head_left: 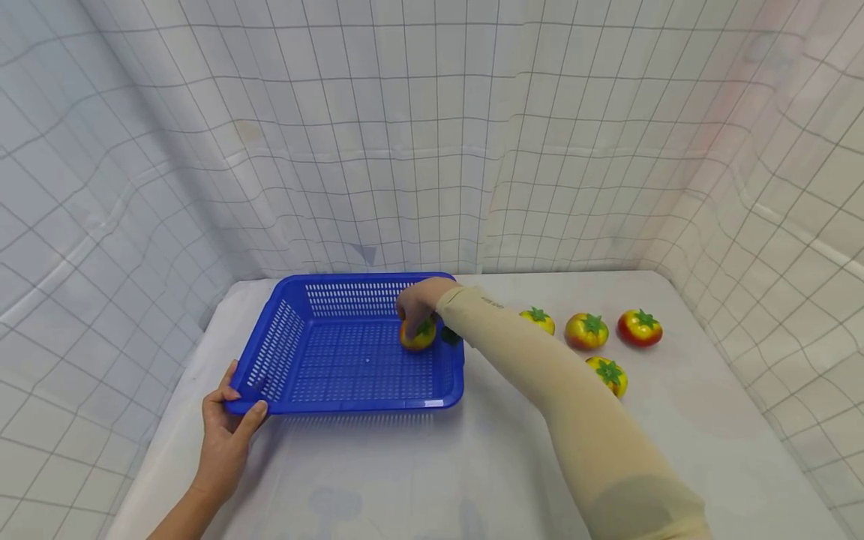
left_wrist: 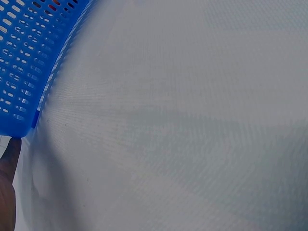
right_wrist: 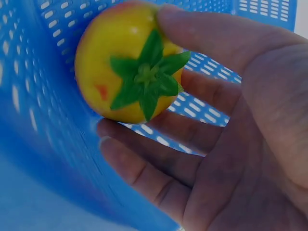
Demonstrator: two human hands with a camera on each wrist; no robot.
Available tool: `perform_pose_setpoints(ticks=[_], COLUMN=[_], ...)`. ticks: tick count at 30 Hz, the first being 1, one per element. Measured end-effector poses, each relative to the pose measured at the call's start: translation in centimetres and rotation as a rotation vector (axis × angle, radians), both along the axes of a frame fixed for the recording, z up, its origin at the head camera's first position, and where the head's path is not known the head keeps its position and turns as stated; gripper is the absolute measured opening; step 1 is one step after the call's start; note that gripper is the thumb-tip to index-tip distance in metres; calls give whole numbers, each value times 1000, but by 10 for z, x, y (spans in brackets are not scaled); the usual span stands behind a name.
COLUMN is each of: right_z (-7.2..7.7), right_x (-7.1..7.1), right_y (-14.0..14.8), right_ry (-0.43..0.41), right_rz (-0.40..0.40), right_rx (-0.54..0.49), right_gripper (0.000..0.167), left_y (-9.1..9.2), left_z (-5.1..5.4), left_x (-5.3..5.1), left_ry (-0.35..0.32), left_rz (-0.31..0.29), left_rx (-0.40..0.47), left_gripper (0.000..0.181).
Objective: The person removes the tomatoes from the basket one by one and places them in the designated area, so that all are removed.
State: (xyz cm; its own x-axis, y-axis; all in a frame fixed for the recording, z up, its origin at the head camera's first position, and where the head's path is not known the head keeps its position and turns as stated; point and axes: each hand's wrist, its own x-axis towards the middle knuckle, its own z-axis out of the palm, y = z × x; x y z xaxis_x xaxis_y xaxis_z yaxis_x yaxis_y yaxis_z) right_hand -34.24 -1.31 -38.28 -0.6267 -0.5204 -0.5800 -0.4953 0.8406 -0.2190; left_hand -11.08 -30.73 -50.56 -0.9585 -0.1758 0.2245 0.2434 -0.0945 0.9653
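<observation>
A blue plastic basket (head_left: 337,408) with slotted walls lies on the white table. At its near left corner my left hand (head_left: 226,439) grips the rim, thumb in front and fingers on the outer side. Only a digit of that hand shows in the left wrist view, against the basket's (left_wrist: 29,72) corner. My right hand (head_left: 421,298) reaches inside at the right end, holding a yellow-red tomato (right_wrist: 115,62) with a green star-shaped leaf top. In the right wrist view the thumb touches the tomato's upper side, with fingers beneath and behind it.
Right of the basket, several more tomatoes lie on the table: a red one (head_left: 640,328), an orange-yellow one (head_left: 582,334), and yellow ones (head_left: 613,375) partly covered by the right sleeve (head_left: 540,367). White gridded curtains (head_left: 418,150) enclose the back and sides.
</observation>
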Motion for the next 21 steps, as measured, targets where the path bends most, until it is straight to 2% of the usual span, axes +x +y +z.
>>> perform_pose_setpoints(ticks=[6, 13, 16, 21], right_z=[0, -1, -2, -4], right_x=[3, 3, 3, 3], right_y=[-2, -2, -1, 2], right_ry=[-36, -18, -62, -191], right_rz=[-62, -37, -57, -114], right_rx=[7, 26, 7, -53], right_gripper=[55, 63, 63, 48], left_y=[0, 0, 0, 0], left_z=[0, 0, 0, 0], left_x=[1, 1, 1, 1], left_ry=[-17, -11, -12, -10], left_rz=[2, 4, 4, 2], left_rx=[-14, -12, -13, -16], left_gripper=[34, 34, 35, 35])
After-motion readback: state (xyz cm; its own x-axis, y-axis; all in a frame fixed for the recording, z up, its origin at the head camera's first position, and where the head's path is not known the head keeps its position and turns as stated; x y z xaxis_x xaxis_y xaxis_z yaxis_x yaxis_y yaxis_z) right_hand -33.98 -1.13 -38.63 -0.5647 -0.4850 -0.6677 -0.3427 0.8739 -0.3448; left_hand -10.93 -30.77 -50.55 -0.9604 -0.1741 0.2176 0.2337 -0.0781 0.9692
